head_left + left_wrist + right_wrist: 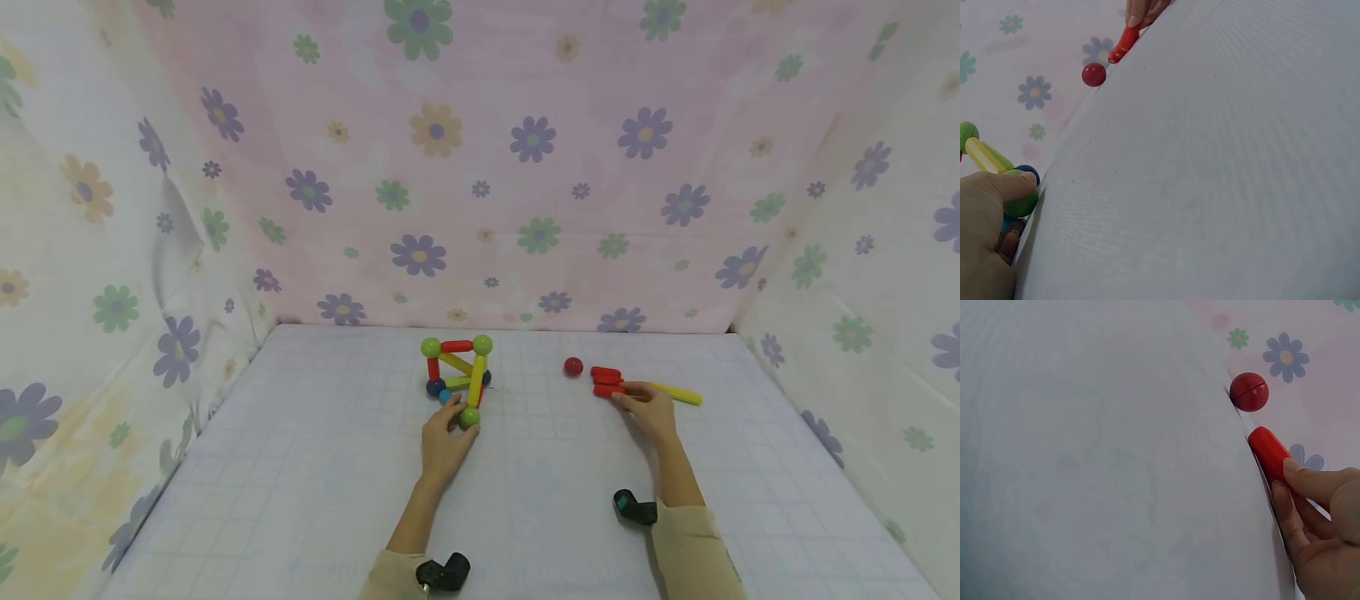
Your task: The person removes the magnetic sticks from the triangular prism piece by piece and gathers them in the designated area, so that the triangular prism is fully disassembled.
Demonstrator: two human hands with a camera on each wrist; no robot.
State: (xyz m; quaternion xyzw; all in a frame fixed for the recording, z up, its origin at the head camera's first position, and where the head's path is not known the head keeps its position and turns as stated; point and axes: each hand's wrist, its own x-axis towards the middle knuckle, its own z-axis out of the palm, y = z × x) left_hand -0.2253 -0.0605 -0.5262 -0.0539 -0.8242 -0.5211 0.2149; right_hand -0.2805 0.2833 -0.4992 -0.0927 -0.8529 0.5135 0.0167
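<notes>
A frame of coloured rods and balls (456, 346) stands on the table, with green balls at its upper corners and dark blue ones lower down. My left hand (444, 446) grips the green ball (1021, 199) at its near corner between thumb and fingers. From that ball a yellow rod (476, 382) slants up to another green ball. Over on the right, my right hand (651, 410) pinches a red rod (1268, 452) by one end, thumb on top. More red rods (606, 372) lie right beside it. A red ball (573, 367) sits just left of these rods.
A yellow rod (678, 394) lies behind the right hand. The white table (525, 500) ends at a flowered cloth backdrop (487, 208), with similar cloth walls on both sides. Black wrist cameras (633, 507) are strapped near both sleeves.
</notes>
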